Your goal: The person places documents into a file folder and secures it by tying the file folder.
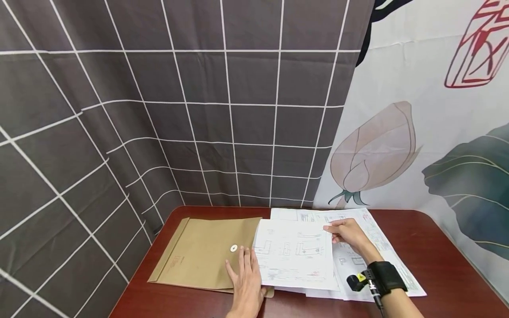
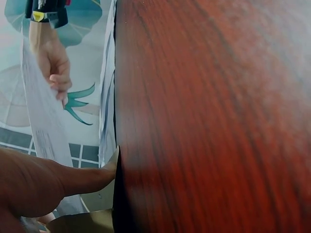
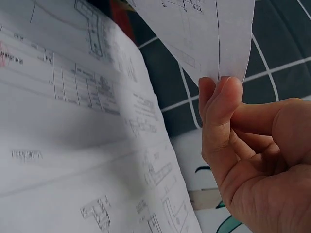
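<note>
A brown paper envelope with a white round button lies at the left of the table. On its right part rests my left hand, fingers spread and straight. In the left wrist view the thumb of that hand touches the envelope's edge. My right hand pinches the upper right corner of a white drawing sheet between thumb and fingers, as the right wrist view shows. The sheet's left edge meets the envelope's right side; whether it is inside is hard to tell.
More printed drawing sheets lie spread under and to the right of the held sheet. The reddish-brown table ends at a grey checked cloth and a white cloth with a painted flower.
</note>
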Available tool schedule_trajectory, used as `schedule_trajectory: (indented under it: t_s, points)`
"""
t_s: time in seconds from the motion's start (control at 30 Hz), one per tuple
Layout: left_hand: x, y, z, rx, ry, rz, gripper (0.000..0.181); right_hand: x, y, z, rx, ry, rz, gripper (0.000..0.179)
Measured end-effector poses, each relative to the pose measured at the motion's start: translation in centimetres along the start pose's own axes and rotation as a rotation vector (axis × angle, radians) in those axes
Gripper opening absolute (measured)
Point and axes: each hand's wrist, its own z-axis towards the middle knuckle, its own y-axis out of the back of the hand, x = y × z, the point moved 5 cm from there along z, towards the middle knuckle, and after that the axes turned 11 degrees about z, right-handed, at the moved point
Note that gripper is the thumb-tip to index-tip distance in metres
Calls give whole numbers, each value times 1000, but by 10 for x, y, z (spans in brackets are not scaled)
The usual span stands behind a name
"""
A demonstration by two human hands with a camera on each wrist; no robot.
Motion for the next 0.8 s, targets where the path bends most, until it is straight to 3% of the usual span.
schedule_trajectory:
  t_s: [0.33,0.8]
  points:
    - [-1,1,-2,-43,-1,-7,110,3,-19,8,-3,9,48,20]
    - [-1,0,-3,-17,-2,32,110,3,-43,15,-13,14,46,18]
